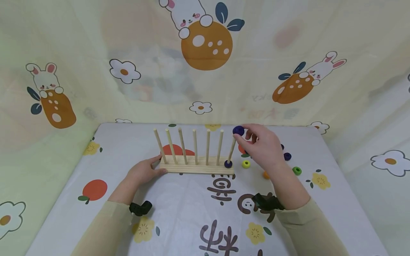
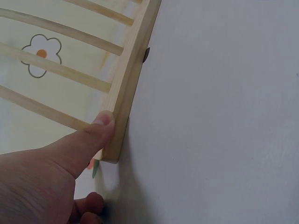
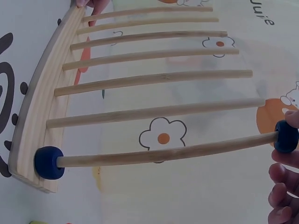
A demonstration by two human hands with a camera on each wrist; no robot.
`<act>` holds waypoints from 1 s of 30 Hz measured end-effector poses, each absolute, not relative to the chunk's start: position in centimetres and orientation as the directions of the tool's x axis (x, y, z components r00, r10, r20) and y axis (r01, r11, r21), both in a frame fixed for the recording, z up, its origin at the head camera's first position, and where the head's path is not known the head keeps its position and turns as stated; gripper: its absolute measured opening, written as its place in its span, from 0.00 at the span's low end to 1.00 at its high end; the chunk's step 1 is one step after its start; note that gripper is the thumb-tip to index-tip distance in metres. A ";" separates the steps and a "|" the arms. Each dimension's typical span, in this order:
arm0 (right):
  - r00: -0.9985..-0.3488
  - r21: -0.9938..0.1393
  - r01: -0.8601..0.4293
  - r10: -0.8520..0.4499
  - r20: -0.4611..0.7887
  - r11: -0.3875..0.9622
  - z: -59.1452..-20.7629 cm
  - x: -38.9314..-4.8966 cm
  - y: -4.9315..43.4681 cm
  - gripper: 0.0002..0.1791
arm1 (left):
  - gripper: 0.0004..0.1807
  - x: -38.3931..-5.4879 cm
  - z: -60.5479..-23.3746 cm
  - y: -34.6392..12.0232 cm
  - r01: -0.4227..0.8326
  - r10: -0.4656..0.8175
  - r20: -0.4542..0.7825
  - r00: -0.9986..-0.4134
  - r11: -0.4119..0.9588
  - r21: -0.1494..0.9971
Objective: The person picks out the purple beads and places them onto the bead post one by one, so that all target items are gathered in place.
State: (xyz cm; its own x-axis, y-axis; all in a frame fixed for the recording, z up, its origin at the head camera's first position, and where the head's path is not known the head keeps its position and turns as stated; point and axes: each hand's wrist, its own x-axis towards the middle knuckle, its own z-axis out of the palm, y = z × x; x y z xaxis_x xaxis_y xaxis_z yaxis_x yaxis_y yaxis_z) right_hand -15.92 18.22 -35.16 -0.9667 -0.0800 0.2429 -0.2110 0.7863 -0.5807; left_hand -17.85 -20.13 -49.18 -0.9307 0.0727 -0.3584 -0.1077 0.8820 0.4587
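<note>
A wooden peg rack (image 1: 196, 169) with several upright pegs in a row stands on the table. My left hand (image 1: 142, 173) grips its left end; in the left wrist view the thumb (image 2: 100, 123) presses on the base. Between thumb and fingers, my right hand (image 1: 266, 145) pinches a dark blue bead (image 1: 238, 131) at the top of the rightmost peg. The right wrist view shows the peg's tip at the hole of this bead (image 3: 286, 136). Another blue bead (image 3: 49, 162) sits at the bottom of the same peg, against the base. The other pegs are bare.
Right of the rack lie loose beads: a yellow-green one (image 1: 246, 164), an orange one (image 1: 266, 175) partly behind the right forearm, a green one (image 1: 297, 171) and a dark blue one (image 1: 287, 156). A printed cloth (image 1: 189, 213) covers the table; a patterned curtain (image 1: 153, 99) rises behind.
</note>
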 end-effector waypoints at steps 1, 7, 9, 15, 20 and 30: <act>-0.968 -0.585 -0.208 -0.079 0.237 0.784 -35.1 -15.9 18.1 0.25 | 0.46 -17.8 -49.2 -20.1 -0.108 0.072 -0.358 -0.931 0.882 0.459; -0.975 -0.592 -0.184 -0.069 0.212 0.784 -35.2 -15.9 17.8 0.26 | 0.45 -17.8 -49.1 -20.0 -0.099 0.079 -0.351 -0.933 0.883 0.460; -0.976 -0.589 -0.181 -0.068 0.209 0.787 -35.3 -15.9 17.8 0.27 | 0.45 -17.8 -49.0 -20.0 -0.102 0.075 -0.352 -0.933 0.884 0.457; -0.977 -0.580 -0.180 -0.075 0.200 0.794 -35.6 -16.0 17.9 0.30 | 0.46 -17.8 -48.8 -20.1 -0.114 0.066 -0.361 -0.930 0.884 0.453; -0.975 -0.572 -0.187 -0.081 0.207 0.798 -35.7 -16.1 17.9 0.28 | 0.46 -17.8 -48.9 -20.1 -0.112 0.069 -0.363 -0.929 0.884 0.454; -0.972 -0.563 -0.195 -0.081 0.220 0.803 -35.8 -16.3 17.9 0.27 | 0.46 -18.0 -49.2 -20.2 -0.118 0.067 -0.365 -0.929 0.880 0.461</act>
State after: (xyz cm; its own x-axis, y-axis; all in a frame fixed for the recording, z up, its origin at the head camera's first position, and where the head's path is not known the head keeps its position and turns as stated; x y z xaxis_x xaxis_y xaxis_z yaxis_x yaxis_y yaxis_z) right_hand -16.29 17.86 -35.79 -0.9721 -0.0813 0.2199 -0.1945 0.8033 -0.5629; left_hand -17.95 -20.20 -49.18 -0.9287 0.0668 -0.3646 -0.1175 0.8798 0.4606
